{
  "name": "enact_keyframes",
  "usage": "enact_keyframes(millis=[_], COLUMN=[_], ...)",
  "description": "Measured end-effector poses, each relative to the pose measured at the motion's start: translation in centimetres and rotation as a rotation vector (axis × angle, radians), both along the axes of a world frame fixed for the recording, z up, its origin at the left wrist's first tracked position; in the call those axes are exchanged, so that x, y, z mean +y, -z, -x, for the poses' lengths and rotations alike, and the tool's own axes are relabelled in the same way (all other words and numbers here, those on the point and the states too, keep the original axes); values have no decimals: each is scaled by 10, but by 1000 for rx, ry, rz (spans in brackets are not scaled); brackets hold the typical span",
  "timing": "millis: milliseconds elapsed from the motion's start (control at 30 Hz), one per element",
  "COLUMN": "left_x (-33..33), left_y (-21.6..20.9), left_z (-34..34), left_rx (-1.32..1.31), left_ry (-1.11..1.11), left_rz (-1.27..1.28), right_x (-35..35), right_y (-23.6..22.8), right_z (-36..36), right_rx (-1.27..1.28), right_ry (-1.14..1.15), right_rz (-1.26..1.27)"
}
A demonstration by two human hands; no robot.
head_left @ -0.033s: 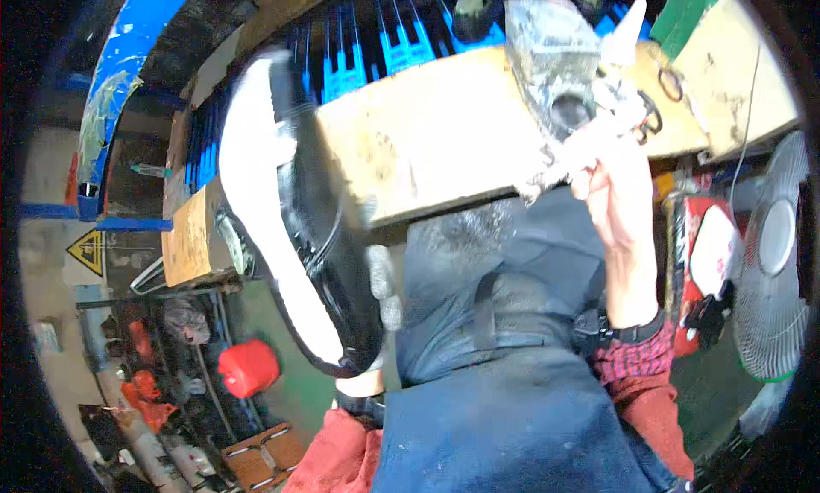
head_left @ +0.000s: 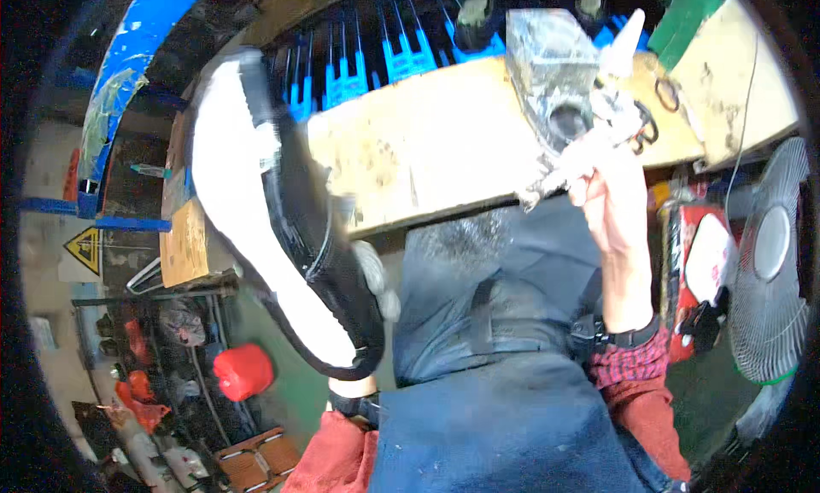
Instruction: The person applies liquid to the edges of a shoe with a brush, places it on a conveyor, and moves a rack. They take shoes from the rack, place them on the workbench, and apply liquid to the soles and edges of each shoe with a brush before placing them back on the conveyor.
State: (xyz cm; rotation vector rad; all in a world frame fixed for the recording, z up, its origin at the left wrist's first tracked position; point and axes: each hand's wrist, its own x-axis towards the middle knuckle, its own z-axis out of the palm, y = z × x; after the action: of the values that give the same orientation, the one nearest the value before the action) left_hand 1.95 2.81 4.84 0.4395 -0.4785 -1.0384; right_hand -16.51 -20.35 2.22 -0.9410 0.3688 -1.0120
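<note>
1. The person's two hands were well apart, one on each side of the body.
2. The left hand (head_left: pixel 375 275) was clamped on a black shoe (head_left: pixel 342 280) from its far side; most of the hand was hidden, with greyish-white covered fingers showing along the shoe's right edge.
3. The shoe was held up in front of the person's left side, its long white sole turned left and toward the viewer, its toe-to-heel line tilted, its upper end overlapping the desk (head_left: pixel 401 143).
4. The right hand (head_left: pixel 613 198) was raised at the desk's near edge with bent fingers. Ragged whitish material (head_left: pixel 589 151) covered the fingertips; whether it was worn or gripped, I cannot tell.
5. Just beyond that hand, a grey metal box (head_left: pixel 551 53) with a round opening stood on the desk, near some black loops (head_left: pixel 645 128).
6. Blue racks (head_left: pixel 406 58) stood behind the desk.
7. A fan (head_left: pixel 773 245) stood at far right, and a red container (head_left: pixel 243 372) at lower left.
</note>
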Motion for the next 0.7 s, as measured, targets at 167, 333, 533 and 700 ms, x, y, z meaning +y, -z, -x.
enact_keyframes(millis=[167,333,533,700], left_x=[8,25,21,25], left_y=[38,-17,-36,-2], left_z=[-114,-102,-64,-47], left_rx=[-856,-1636,-1959,-1934], left_ry=[126,-990,-1189,-1073], left_rz=[90,-201,-180,-198], right_x=[-6,-13,-28,-3], right_y=[-11,-33,-65,-92], right_z=[-7,-21,-52,-100], right_rx=[5,74,6,112], right_ry=[-39,-84,-289,-480], right_rz=[-31,131,173,277])
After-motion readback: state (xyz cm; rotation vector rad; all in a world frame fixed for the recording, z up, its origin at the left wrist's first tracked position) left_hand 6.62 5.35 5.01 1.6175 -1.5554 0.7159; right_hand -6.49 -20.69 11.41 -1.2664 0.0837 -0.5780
